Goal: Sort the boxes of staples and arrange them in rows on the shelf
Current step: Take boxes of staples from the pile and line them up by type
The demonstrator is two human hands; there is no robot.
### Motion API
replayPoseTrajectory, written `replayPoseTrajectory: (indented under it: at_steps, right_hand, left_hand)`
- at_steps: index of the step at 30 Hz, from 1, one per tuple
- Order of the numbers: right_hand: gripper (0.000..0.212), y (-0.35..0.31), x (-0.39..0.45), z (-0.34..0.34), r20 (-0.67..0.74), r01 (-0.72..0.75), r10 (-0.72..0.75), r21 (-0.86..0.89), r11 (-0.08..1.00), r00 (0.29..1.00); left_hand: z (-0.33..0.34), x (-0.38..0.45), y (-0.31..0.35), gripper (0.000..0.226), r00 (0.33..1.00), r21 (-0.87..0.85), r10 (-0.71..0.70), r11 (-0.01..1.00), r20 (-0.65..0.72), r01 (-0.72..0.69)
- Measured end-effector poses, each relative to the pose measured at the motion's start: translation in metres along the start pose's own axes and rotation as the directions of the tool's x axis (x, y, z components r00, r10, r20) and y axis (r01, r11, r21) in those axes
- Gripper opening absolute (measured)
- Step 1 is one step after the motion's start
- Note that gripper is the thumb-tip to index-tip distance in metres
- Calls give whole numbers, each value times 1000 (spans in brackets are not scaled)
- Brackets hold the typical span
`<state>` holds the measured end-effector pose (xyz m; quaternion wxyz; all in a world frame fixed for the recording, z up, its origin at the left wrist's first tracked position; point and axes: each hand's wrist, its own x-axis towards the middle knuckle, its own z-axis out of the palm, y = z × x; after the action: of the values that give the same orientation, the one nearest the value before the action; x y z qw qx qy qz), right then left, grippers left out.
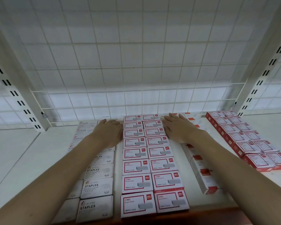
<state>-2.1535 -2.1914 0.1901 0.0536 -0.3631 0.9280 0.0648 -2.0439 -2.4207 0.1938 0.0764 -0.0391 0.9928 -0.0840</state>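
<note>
Two rows of white staple boxes with red frames (151, 161) run front to back down the middle of the white shelf (23, 153). My left hand (109, 133) lies flat against the left side of these rows near the back, fingers straight. My right hand (178, 129) lies flat against their right side, also near the back. Left of them stand rows of white boxes marked STAPLES (96, 187), partly hidden by my left forearm. To the right lies a row of white boxes with red ends (203, 174), then rows of red-sided boxes (246, 142).
A white wire grid (136, 62) forms the back of the shelf, with a low wire rail (136, 106) along the back edge. Slotted white uprights (18, 98) stand at both sides. A reddish-brown strip (193, 215) borders the shelf's front edge.
</note>
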Motion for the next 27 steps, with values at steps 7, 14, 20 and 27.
replayPoseTrajectory:
  at_steps: [7, 14, 20, 27]
  right_hand:
    - [53, -1, 1, 3, 27, 3, -3, -18, 1000, 1000]
    - [56, 1, 13, 12, 27, 9, -9, 3, 1000, 1000]
    - [60, -1, 16, 14, 39, 17, -17, -8, 1000, 999]
    - [61, -2, 13, 10, 42, -11, 12, -17, 1000, 999]
  left_hand:
    - [10, 8, 1, 55, 1000, -31, 14, 999, 12, -14]
    - [13, 8, 0, 60, 999, -20, 36, 999, 25, -35]
    - [16, 9, 1, 60, 999, -76, 25, 997, 37, -22]
    - [12, 7, 4, 58, 998, 26, -1, 1000, 63, -1]
